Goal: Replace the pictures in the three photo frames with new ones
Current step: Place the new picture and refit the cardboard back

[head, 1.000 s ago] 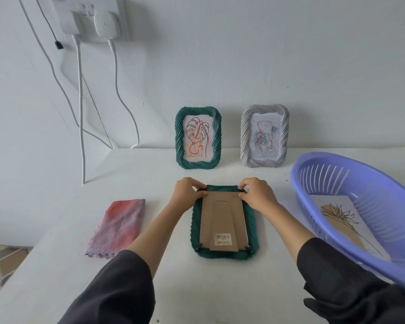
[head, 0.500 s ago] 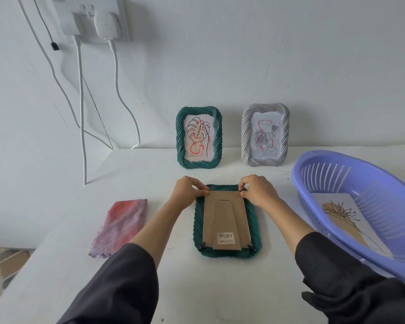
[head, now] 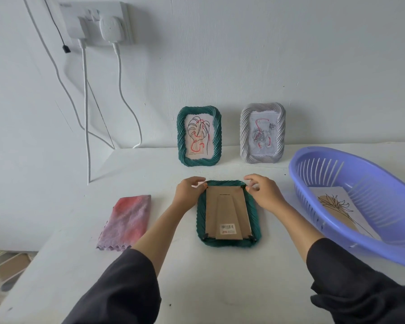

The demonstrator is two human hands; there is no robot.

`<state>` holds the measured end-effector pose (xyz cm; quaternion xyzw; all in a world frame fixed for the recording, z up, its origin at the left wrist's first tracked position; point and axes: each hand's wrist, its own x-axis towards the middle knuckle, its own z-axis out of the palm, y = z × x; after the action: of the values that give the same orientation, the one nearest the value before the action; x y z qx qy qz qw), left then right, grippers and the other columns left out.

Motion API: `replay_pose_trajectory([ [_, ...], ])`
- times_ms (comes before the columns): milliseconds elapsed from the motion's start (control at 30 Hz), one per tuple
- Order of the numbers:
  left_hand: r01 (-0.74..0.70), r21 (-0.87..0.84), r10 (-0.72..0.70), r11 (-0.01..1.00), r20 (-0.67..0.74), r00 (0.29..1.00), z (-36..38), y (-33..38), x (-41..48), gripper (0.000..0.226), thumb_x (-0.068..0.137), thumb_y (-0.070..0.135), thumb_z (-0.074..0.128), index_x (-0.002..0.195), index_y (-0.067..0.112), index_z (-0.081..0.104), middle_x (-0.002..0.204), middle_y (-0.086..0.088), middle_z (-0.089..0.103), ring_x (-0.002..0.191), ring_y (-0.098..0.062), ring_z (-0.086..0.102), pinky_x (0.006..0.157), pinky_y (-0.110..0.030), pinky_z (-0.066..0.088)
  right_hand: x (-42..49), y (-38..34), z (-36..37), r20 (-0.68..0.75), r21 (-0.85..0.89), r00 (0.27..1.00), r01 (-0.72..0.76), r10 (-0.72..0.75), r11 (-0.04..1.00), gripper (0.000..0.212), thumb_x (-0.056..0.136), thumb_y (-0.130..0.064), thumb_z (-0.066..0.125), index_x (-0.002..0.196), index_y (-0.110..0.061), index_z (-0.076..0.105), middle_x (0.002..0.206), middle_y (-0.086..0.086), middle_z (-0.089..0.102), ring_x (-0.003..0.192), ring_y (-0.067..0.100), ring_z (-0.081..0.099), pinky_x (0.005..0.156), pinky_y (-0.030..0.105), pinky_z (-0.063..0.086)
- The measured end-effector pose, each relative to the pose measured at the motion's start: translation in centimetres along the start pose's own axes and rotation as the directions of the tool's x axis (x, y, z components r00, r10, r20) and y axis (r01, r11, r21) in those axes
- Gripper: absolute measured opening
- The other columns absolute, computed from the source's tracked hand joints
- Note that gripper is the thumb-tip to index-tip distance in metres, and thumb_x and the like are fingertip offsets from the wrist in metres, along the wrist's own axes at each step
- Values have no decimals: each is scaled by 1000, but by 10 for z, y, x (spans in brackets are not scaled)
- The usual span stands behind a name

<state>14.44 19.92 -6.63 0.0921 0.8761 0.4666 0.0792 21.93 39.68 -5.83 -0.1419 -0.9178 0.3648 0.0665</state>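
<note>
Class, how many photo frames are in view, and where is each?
3. The upright green frame stands at the back, the grey frame stands right of it, and the face-down green frame lies in front of them. None seems hidden.

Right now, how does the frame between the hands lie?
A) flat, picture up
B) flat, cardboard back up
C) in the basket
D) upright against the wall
B: the frame lies flat on the table, brown backing and barcode sticker facing up.
</note>
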Motion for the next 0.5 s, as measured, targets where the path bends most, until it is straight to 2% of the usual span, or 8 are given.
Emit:
replay_pose_trajectory([
  [67, 66, 8, -66, 998, 15, 998, -4, 0, -3, 26, 89, 12, 58, 114, 11, 65, 105, -13, 61, 88, -25, 59, 80, -32, 50, -9, 4, -3, -32, 43, 999, -43, 44, 998, 35, 89, -12, 57, 123, -16, 55, 113, 11, 60, 97, 24, 57, 83, 29, 43],
  [133, 126, 3, -126, 992, 70, 990, -7, 1, -10, 24, 86, 1, 57, 107, 5, 67, 94, -13, 61, 76, -22, 57, 72, -30, 52, -19, 6, -3, -18, 53, 993, -116, 117, 992, 36, 86, -12, 60, 121, -15, 56, 105, 10, 60, 91, 21, 54, 82, 31, 45],
  [200, 142, 37, -145, 989, 116, 983, -8, 0, -17, 26, 84, -5, 55, 106, 2, 67, 95, -14, 61, 76, -22, 57, 74, -30, 53, -30, 4, -2, 48, 73, 986, -165, 162, 984, 36, 83, -8, 63, 118, -14, 59, 95, 8, 57, 88, 21, 54, 84, 37, 51],
  [267, 123, 62, -130, 990, 120, 984, -6, -2, -21, 31, 83, -10, 53, 110, 0, 66, 104, -19, 62, 82, -23, 56, 78, -29, 52, -38, 2, 2, 76, 70, 986, -152, 147, 986, 37, 80, 1, 62, 115, -12, 61, 88, 7, 52, 85, 21, 51, 75, 31, 48],
  [300, 113, 61, -119, 992, 114, 986, -6, -2, -23, 33, 83, -11, 52, 112, -1, 65, 108, -21, 62, 84, -23, 55, 80, -30, 52, -42, 1, 3, 61, 67, 989, -138, 134, 988, 38, 78, 5, 60, 113, -10, 62, 86, 7, 51, 84, 20, 50, 69, 26, 45],
  [367, 113, 32, -116, 993, 107, 987, -5, -2, -27, 33, 84, -11, 52, 113, -3, 64, 107, -22, 63, 84, -24, 56, 86, -34, 54, -47, 0, 1, 16, 90, 991, -132, 131, 987, 39, 77, 7, 59, 112, -8, 64, 87, 6, 53, 84, 19, 51, 68, 24, 42],
  [433, 123, -2, -122, 992, 114, 986, -6, -1, -29, 31, 84, -8, 54, 114, -4, 63, 91, -16, 62, 82, -24, 57, 89, -37, 54, -50, -5, -5, -42, 127, 989, -134, 140, 983, 36, 78, 6, 59, 111, -7, 65, 91, 6, 56, 85, 18, 53, 71, 25, 42],
  [500, 126, -24, -123, 992, 109, 986, -7, 2, -33, 29, 86, -3, 56, 114, -2, 63, 82, -8, 59, 75, -23, 55, 85, -35, 52, -52, -16, -17, -137, 139, 984, -94, 113, 986, 32, 78, 5, 59, 107, -5, 67, 94, 10, 62, 84, 16, 54, 71, 23, 41],
])
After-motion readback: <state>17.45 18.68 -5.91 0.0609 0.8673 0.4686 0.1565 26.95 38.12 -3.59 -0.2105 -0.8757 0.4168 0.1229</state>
